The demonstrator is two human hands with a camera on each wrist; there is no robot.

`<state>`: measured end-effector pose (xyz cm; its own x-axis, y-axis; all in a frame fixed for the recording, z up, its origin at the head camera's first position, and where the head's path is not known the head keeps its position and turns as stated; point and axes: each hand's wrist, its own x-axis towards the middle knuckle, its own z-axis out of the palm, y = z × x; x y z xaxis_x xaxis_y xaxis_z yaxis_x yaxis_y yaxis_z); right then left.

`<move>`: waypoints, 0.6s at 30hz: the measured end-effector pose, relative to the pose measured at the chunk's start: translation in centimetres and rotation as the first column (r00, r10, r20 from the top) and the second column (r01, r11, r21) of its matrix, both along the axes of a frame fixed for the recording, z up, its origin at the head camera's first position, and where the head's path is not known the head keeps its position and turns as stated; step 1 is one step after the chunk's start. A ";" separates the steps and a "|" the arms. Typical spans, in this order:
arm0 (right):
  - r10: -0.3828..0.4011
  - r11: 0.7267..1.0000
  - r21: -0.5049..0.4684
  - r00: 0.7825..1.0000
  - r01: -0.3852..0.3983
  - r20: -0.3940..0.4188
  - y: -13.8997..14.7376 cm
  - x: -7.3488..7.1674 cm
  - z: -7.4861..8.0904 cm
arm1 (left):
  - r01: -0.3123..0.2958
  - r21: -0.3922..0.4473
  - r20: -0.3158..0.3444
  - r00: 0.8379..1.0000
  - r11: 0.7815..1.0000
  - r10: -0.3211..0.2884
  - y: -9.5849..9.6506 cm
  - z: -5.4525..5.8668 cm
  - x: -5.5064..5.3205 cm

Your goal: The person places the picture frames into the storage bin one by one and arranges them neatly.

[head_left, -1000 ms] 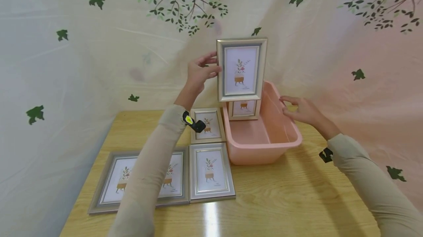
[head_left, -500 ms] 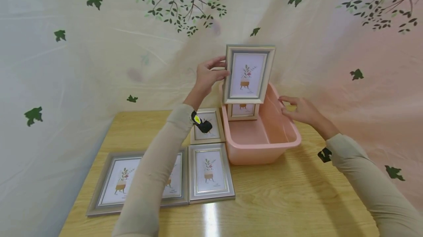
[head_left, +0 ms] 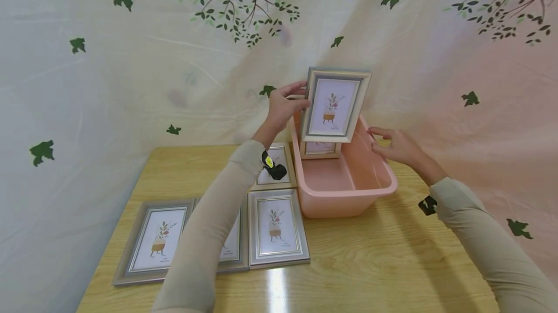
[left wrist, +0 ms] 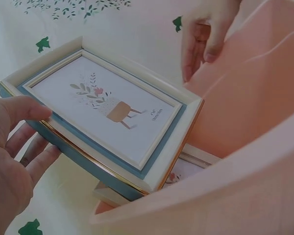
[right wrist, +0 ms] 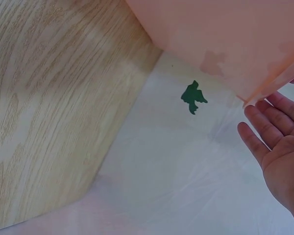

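My left hand [head_left: 284, 108] grips the left edge of a cream and blue picture frame [head_left: 334, 104], thumb on its front and fingers behind. The frame hangs tilted over the back of a pink plastic tub [head_left: 346, 205]; its print shows a plant in a brown pot. Below it, a second picture frame [head_left: 320, 151] leans inside the tub, mostly hidden. At the tub's right rim is my right hand [right wrist: 284, 147], its fingers against the outside and the thumb over the rim. In the left wrist view the held frame's gilt-lined side faces the camera.
Left of the tub, several picture frames lie flat on the wooden table [head_left: 366, 259]: a silver frame [head_left: 279, 229] in front, a pale frame [head_left: 274, 182] behind it, and grey frames [head_left: 150, 242] partly under my left sleeve. A leaf-printed cloth [head_left: 209, 85] hangs behind.
The left hand has carried its picture frame right and down, lower over the tub, tilting it further. It now covers more of the frame inside. The right hand has stayed at the rim.
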<state>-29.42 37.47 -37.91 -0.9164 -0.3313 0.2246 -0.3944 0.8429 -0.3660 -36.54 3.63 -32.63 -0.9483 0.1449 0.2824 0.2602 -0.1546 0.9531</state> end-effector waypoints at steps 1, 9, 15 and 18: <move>0.004 1.000 0.000 1.000 -0.004 -0.005 0.0 0.0 0.0 | -0.004 -0.007 0.001 1.000 1.000 0.004 0.1 -0.2 0.0; 0.022 1.000 -0.008 1.000 -0.022 -0.003 0.4 0.0 -0.2 | -0.059 -0.014 0.016 0.998 0.998 0.060 0.7 -1.6 0.0; 0.033 0.999 0.013 0.999 -0.033 -0.007 0.3 0.2 0.0 | -0.073 -0.042 0.027 0.997 0.996 0.074 0.9 -2.6 -0.3; 0.036 0.999 0.017 0.999 -0.036 0.001 0.2 0.2 0.0 | -0.077 -0.079 0.021 0.997 0.994 0.078 0.8 -3.1 -0.4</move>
